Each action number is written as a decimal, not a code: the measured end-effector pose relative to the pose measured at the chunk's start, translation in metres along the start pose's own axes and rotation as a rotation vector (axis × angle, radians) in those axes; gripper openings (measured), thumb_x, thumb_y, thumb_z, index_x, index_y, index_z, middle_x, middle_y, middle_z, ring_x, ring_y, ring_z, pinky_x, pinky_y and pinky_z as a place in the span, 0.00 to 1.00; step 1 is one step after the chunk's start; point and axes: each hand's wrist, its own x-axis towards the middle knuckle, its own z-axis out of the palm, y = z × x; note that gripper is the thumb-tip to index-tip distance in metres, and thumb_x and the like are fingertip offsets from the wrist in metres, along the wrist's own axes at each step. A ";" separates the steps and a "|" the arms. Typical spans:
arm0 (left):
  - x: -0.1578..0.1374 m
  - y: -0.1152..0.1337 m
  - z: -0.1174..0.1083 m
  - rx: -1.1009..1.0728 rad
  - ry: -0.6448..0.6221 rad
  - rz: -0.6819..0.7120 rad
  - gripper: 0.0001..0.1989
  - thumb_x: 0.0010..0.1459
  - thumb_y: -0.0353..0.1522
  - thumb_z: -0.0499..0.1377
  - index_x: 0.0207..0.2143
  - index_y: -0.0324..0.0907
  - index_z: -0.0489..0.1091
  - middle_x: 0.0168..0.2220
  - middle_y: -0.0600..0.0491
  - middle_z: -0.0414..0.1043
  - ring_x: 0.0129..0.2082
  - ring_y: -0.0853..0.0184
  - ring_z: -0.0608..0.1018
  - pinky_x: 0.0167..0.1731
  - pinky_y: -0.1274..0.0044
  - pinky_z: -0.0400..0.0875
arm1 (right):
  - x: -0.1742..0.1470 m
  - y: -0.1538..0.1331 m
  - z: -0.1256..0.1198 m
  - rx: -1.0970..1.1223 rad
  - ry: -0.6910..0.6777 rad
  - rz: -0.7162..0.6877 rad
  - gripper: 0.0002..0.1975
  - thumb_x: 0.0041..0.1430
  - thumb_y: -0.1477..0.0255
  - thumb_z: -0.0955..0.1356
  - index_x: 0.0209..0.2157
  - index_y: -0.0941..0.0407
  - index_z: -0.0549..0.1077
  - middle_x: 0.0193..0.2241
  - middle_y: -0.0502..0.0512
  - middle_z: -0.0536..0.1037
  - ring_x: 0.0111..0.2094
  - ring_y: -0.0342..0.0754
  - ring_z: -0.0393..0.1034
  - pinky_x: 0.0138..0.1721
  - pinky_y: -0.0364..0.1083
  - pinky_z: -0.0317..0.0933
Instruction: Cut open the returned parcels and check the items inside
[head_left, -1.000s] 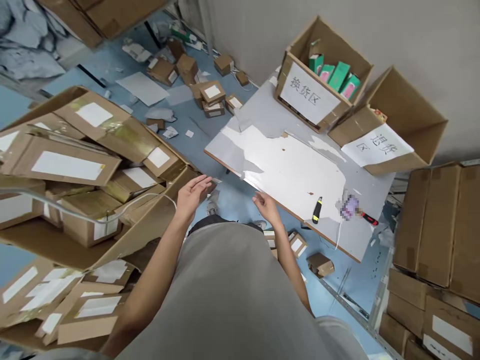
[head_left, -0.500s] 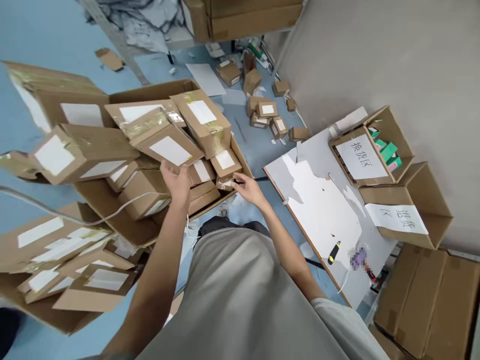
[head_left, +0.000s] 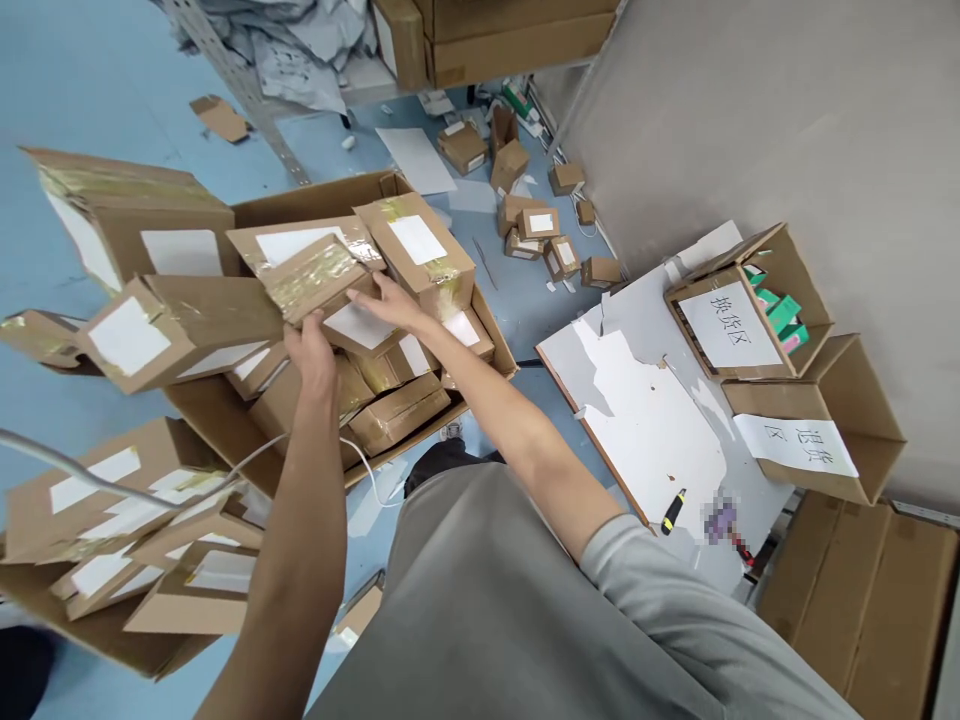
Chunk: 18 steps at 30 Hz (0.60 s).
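Right hand [head_left: 390, 302]: shifted left since the earlier frame, from the small box at the bin's right side to the taped carton [head_left: 319, 280].

Taped carton: tilted on the pile inside the large open bin [head_left: 315, 192], left of the wearer; its label is partly covered by the right hand.

Left hand [head_left: 309, 352]: touching the carton's near left corner, fingertips tucked from sight. Right hand: thumb and fingers against the carton's right part. Firmness of either grip: cannot tell.

White cable [head_left: 82, 467]: near left, interrupted by the left forearm.

Second bin [head_left: 139, 655]: near left, cut off by the frame.

Table [head_left: 652, 430], right: cutter [head_left: 673, 512]; beside it, one item [head_left: 721, 520], pixelated, unidentifiable.

Grey bags [head_left: 292, 55]: far left, cropped above.

Dark shape [head_left: 22, 670]: near left corner, cropped, indistinct.
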 end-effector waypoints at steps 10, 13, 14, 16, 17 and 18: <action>-0.182 0.114 0.072 -0.180 -0.071 0.406 0.22 0.72 0.45 0.62 0.62 0.47 0.72 0.62 0.48 0.78 0.63 0.57 0.81 0.69 0.65 0.75 | -0.237 0.042 -0.143 0.253 0.602 -0.310 0.38 0.77 0.35 0.70 0.70 0.50 0.78 0.68 0.62 0.81 0.69 0.56 0.78 0.65 0.53 0.83; -0.234 0.102 0.141 -0.216 -0.443 0.233 0.22 0.67 0.43 0.67 0.60 0.47 0.74 0.58 0.47 0.83 0.58 0.56 0.84 0.62 0.66 0.80 | -0.303 0.086 -0.212 0.077 0.785 -0.259 0.31 0.82 0.43 0.70 0.73 0.47 0.76 0.73 0.62 0.78 0.75 0.58 0.73 0.70 0.57 0.79; -0.249 0.091 0.165 -0.201 -0.567 0.161 0.21 0.66 0.44 0.68 0.57 0.46 0.74 0.55 0.47 0.84 0.55 0.56 0.86 0.59 0.66 0.82 | -0.320 0.104 -0.233 0.014 0.824 -0.242 0.30 0.83 0.45 0.69 0.74 0.46 0.76 0.74 0.63 0.77 0.76 0.58 0.72 0.72 0.58 0.77; -0.275 0.064 0.211 -0.140 -0.801 0.021 0.21 0.64 0.46 0.69 0.53 0.46 0.74 0.51 0.46 0.85 0.51 0.55 0.87 0.55 0.66 0.83 | -0.347 0.143 -0.266 -0.124 0.879 -0.216 0.28 0.86 0.49 0.66 0.75 0.47 0.75 0.74 0.65 0.76 0.77 0.59 0.70 0.77 0.62 0.72; -0.287 0.050 0.232 -0.093 -0.888 -0.040 0.22 0.61 0.47 0.71 0.51 0.45 0.75 0.49 0.46 0.85 0.49 0.54 0.88 0.52 0.67 0.84 | -0.357 0.164 -0.278 -0.188 0.894 -0.196 0.28 0.87 0.51 0.64 0.75 0.48 0.75 0.74 0.66 0.77 0.78 0.59 0.70 0.79 0.64 0.68; -0.297 0.037 0.252 -0.042 -0.947 -0.093 0.21 0.59 0.46 0.71 0.49 0.45 0.75 0.47 0.46 0.85 0.46 0.55 0.88 0.50 0.67 0.84 | -0.365 0.184 -0.287 -0.244 0.902 -0.167 0.28 0.87 0.52 0.63 0.76 0.49 0.75 0.74 0.67 0.77 0.78 0.60 0.69 0.81 0.65 0.65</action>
